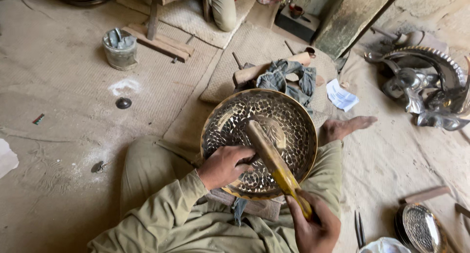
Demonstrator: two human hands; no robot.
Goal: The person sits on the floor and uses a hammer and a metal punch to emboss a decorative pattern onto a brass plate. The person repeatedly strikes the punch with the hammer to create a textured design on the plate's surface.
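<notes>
Head view: mallet (271, 157) diagonal, head up-left.

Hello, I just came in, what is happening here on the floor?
A person sits on the floor with a round hammered metal bowl resting on the lap. The left hand grips the bowl's near rim. The right hand holds a wooden tool by its yellowish handle, its far end lying inside the bowl. A metal can stands further off, and an embossed metal plate lies at the right.

The left hand (225, 166) curls closed, palm down, knuckles up; the right hand (313, 226) makes a tight fist, wrist bent.
</notes>
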